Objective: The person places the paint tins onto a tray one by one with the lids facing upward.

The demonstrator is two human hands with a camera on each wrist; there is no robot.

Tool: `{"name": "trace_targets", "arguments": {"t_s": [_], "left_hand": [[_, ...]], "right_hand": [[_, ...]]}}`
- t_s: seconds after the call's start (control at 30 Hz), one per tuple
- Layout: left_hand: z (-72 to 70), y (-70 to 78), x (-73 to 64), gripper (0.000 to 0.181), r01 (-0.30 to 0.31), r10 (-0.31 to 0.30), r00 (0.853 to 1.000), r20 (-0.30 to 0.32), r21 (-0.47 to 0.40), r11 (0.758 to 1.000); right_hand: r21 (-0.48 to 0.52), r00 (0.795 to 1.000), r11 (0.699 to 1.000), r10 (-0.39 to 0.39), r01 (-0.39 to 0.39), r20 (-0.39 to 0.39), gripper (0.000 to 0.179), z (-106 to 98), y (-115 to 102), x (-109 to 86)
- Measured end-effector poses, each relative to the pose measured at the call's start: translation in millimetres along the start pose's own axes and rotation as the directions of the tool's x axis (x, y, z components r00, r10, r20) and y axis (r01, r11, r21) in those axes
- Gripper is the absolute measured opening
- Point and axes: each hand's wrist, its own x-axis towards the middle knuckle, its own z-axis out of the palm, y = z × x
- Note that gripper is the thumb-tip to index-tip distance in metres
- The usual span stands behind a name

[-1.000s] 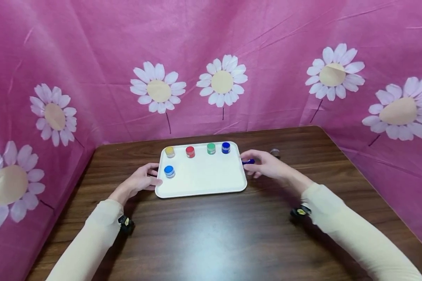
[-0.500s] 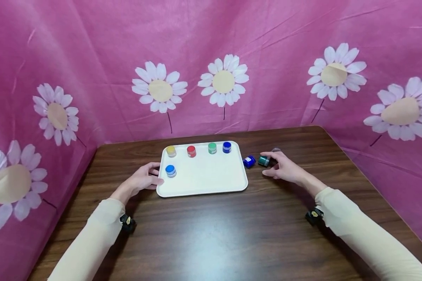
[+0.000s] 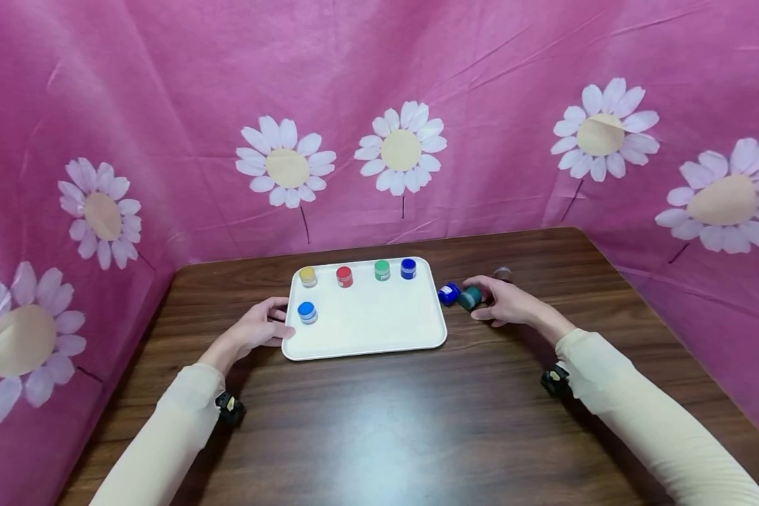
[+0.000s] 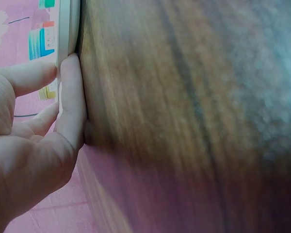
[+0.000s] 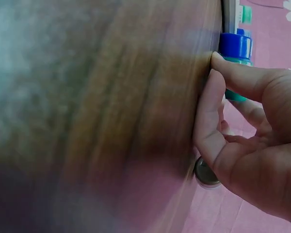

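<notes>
My left hand holds the left edge of a white tray, thumb over the rim and fingers alongside and under it. Standing on the tray are small paint jars: yellow, red, green and dark blue along the back, and a lighter blue one near my left thumb. At the right, my right hand grips a dark green paint jar between thumb and fingers. Another blue paint jar lies tipped between it and the tray. My fingers partly cover the green jar in the right wrist view.
Behind my right hand stands a small dark jar, seen also in the right wrist view. The brown wooden table runs back to a pink flowered cloth. Both wrists carry black devices.
My right hand let go of the blue jar beside the tray, drew back right, then took hold of the dark green jar, which has turned and shifted slightly nearer. My left hand stays at the tray.
</notes>
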Motion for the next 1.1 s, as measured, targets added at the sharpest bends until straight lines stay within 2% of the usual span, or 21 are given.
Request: {"name": "trace_targets", "arguments": {"t_s": [0.13, 0.27, 0.5, 0.8, 1.1], "left_hand": [[0.0, -2.0, -0.5, 0.077, -0.004, 0.004, 1.000, 0.004, -0.006, 1.000], [0.7, -3.6, 0.2, 0.076, -0.004, 0.004, 1.000, 0.005, -0.014, 1.000], [-0.8, -4.5, 0.8, 0.076, -0.009, 0.009, 1.000, -0.001, -0.015, 1.000], [-0.9, -1.8, -0.1, 0.076, -0.007, 0.007, 1.000, 0.000, -0.001, 1.000], [-0.5, 2.7, -3.0, 0.078, -0.005, 0.005, 1.000, 0.006, 0.010, 1.000]], "right_hand": [[-0.028, 1.000, 1.000, -0.007, 0.007, 0.023, 0.080, 3.4, -0.6, 1.0], [-0.073, 1.000, 0.997, 0.001, 0.000, 0.012, 0.080, 6.2, -3.5, 0.1], [-0.117, 0.999, 0.993, 0.028, -0.026, 0.015, 0.072, 7.9, -10.2, -0.2], [-0.130, 0.999, 0.991, 0.036, -0.032, 0.024, 0.050, 7.4, -11.8, 0.4], [-0.133, 0.999, 0.991, 0.024, -0.019, 0.040, 0.042, 5.3, -11.4, 1.1]]}}
